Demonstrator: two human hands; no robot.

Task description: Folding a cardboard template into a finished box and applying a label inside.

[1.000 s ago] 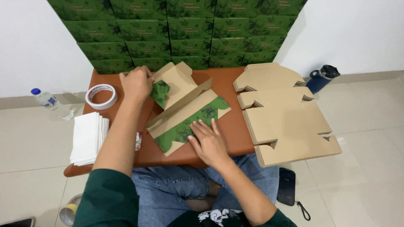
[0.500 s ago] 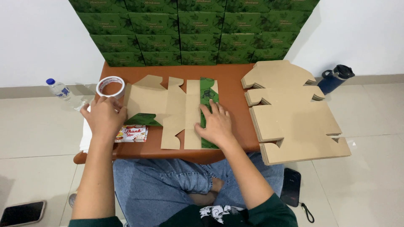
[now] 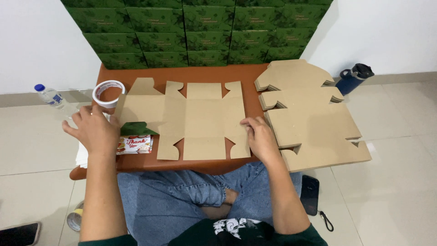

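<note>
- A flat cardboard box blank (image 3: 200,120) lies opened out, plain brown side up, across the middle of the low reddish-brown table (image 3: 205,74), its notched flaps spread to left and right.
- The right hand (image 3: 259,136) rests palm down on the blank's right edge, fingers spread loosely, pressing rather than gripping; it holds nothing.
- The left hand (image 3: 93,130) hovers at the blank's left end, fingers half curled and apart; whether the fingertips touch the cardboard I cannot tell. It appears empty.
- Just near of that hand lies a small printed card (image 3: 134,145), and beside it a green corner of the blank's folded flap (image 3: 134,129) shows.
- A roll of tape (image 3: 108,93) sits at the table's far left; a plastic water bottle (image 3: 52,96) stands on the floor further left.
- To the right, a stack of more flat blanks (image 3: 309,118) overhangs the table edge, with a dark blue flask (image 3: 353,77) beyond it.
- Green boxes (image 3: 200,32) are stacked against the far wall.
- To my eye the step in hand is laying the sheet flat and steadying it; the next move calls for creasing the side flaps upward along the scored lines while one hand keeps the base pinned.
</note>
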